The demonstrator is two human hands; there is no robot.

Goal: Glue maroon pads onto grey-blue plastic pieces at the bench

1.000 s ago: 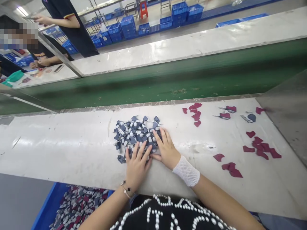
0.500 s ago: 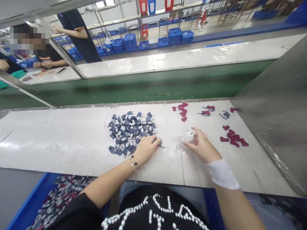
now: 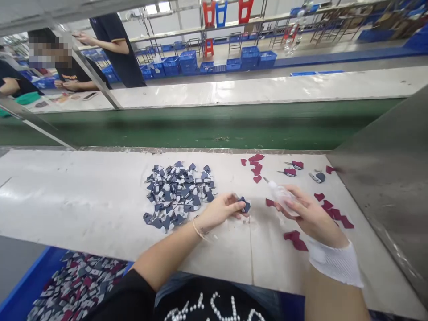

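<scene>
I see a small dark blue-grey piece (image 3: 245, 205), flat and irregular in outline, pinched between the fingertips of my left hand (image 3: 219, 210) just above the desk (image 3: 83, 200), right of the heap. The heap of blue-grey and white pieces (image 3: 179, 194) lies loose and spread on the desk, pieces overlapping at all angles, just left of that hand. In my right hand (image 3: 309, 216) I hold a small clear plastic bottle (image 3: 281, 194), tilted, its thin nozzle pointing up and left, away from the piece.
</scene>
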